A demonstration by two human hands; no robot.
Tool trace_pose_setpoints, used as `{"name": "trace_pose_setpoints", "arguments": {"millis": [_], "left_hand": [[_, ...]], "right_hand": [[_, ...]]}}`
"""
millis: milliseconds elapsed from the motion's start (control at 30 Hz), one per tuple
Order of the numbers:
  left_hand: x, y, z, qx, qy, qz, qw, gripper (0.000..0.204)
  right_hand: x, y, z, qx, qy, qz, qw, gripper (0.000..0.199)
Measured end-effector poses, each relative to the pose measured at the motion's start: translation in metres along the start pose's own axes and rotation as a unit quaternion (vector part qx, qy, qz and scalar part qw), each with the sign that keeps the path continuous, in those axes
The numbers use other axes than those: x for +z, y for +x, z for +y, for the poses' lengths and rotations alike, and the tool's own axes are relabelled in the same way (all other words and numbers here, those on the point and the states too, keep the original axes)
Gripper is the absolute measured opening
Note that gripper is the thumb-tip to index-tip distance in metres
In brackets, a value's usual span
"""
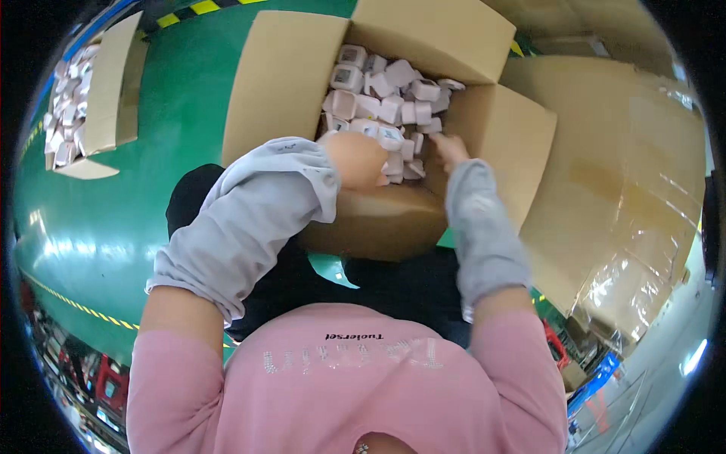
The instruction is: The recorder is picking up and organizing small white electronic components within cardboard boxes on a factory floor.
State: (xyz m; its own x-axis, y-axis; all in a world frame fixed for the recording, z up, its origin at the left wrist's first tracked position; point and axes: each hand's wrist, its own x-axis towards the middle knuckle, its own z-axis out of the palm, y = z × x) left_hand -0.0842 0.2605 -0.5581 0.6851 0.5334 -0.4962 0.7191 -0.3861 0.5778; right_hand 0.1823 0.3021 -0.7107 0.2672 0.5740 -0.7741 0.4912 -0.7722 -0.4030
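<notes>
A cardboard box [378,227] with its flaps folded out stands in front of me, between my knees. Inside it lies a heap of small pale pink-white plastic cases [391,108] with rounded corners, some with a dark or printed face. My left hand [358,160] reaches over the near wall onto the left part of the heap; its fingers are mostly hidden behind the back of the hand. At the right side of the heap is my right hand [451,151], blurred, with its fingertips close to the cases. Whether either hand grips a case cannot be made out.
Another cardboard box [117,91] of similar cases [68,113] stands at the far left on the green floor [189,76]. To the right lies a large cardboard piece with glossy tape [612,174]. Yellow-black floor tape [204,7] runs along the far edge.
</notes>
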Motion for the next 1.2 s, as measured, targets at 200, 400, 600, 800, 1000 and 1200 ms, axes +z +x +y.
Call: {"name": "trace_pose_setpoints", "arguments": {"millis": [200, 400, 600, 800, 1000, 1200], "left_hand": [[0.002, -0.014, -0.011, -0.064, -0.021, 0.05, 0.996, 0.03], [0.003, 0.005, -0.018, -0.051, -0.011, 0.033, 0.998, 0.036], [0.002, 0.025, -0.004, -0.026, -0.424, 0.265, 0.866, 0.071], [-0.013, 0.028, 0.002, -0.027, -0.833, 0.211, 0.511, 0.055], [-0.026, 0.021, -0.026, -0.008, -0.811, 0.389, 0.438, 0.039], [-0.043, 0.008, -0.033, 0.006, -0.856, 0.372, 0.36, 0.05]], "right_hand": [[0.058, 0.007, 0.045, -0.054, 0.011, -0.047, 0.997, 0.032], [-0.01, -0.047, 0.004, -0.058, 0.103, -0.257, 0.959, 0.025], [-0.027, -0.122, -0.054, -0.132, 0.214, -0.378, 0.891, 0.031], [-0.02, -0.174, -0.092, -0.165, 0.297, -0.434, 0.835, 0.041], [-0.003, -0.162, -0.091, -0.142, 0.424, -0.301, 0.842, 0.065], [0.0, -0.081, -0.032, -0.063, 0.204, -0.163, 0.963, 0.068]]}}
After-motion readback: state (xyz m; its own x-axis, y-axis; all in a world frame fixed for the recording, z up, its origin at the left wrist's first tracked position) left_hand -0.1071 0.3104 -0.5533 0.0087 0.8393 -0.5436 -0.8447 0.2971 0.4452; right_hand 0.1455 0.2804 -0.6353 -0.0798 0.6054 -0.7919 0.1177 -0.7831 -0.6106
